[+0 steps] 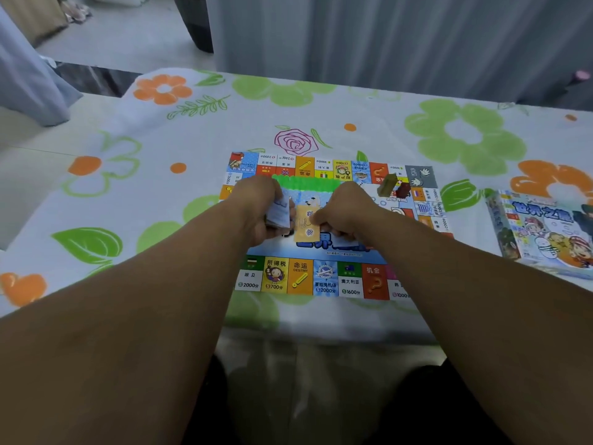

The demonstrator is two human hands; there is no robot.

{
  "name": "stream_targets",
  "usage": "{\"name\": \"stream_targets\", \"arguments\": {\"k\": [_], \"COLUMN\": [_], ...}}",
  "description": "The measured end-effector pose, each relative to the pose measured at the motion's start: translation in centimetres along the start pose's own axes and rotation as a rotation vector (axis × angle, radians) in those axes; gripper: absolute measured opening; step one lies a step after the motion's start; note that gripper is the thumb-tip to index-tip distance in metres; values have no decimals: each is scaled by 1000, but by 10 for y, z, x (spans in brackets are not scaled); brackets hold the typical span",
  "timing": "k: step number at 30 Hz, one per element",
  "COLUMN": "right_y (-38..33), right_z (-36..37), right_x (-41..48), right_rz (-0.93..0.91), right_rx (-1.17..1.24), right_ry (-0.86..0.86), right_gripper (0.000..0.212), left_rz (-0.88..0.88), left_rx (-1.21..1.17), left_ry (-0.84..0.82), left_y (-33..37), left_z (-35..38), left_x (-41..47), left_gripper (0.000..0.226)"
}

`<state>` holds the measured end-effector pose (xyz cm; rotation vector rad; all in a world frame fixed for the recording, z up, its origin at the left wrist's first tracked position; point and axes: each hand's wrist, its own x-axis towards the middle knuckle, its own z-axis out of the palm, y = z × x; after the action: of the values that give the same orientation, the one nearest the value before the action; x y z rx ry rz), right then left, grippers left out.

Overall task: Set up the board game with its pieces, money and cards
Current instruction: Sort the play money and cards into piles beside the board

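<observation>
While the left hand (260, 207) curls round a stack (279, 216) of pale blue slips, held on edge over the middle of the board (324, 279), the right hand (348, 215) pinches an orange slip (307, 228) by its right side, just beside the stack. We judge the stack is held like a deck so that the other hand can draw slips off one by one and sort them by colour. The board lies flat on the flowered cloth (465, 133), squarely in front of us, which keeps every square within reach. A green strip (305, 181) runs along the far side of the board's centre; it may be a pile of green notes already laid out, though blur keeps us from being sure. Two blocks (394, 187), one olive and one dark red, stand close together near the far right corner, probably parked clear of the sorting. The box (542, 232) sits well apart on the right, out of the way.

Both sets of fingertips are tucked behind the knuckles, so we cannot tell how many fingers share each hold. We cannot say whether the orange slip rests on the board or hangs above it, nor whether these slips are money or cards. Forearms cover the board's left edge and near right corner, and the frame cuts off the box.
</observation>
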<state>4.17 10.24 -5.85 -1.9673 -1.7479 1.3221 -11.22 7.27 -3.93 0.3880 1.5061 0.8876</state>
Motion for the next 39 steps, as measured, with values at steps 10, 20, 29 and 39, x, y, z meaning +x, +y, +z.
{"name": "stream_targets", "arguments": {"k": [10, 20, 29, 39], "right_y": [-2, 8, 34, 36], "right_z": [-11, -31, -54, -46], "right_x": [-1, -5, -11, -3], "right_rz": [3, 73, 162, 136], "right_rx": [201, 384, 193, 103], "right_ry": [-19, -87, -57, 35], "right_gripper": [13, 17, 27, 27], "left_rz": [19, 20, -12, 35], "left_rx": [144, 182, 89, 140], "left_ry": [24, -78, -103, -34], "left_y": [-2, -7, -8, -7], "left_z": [9, 35, 39, 38], "left_x": [1, 3, 5, 4], "left_gripper": [14, 26, 14, 36]}}
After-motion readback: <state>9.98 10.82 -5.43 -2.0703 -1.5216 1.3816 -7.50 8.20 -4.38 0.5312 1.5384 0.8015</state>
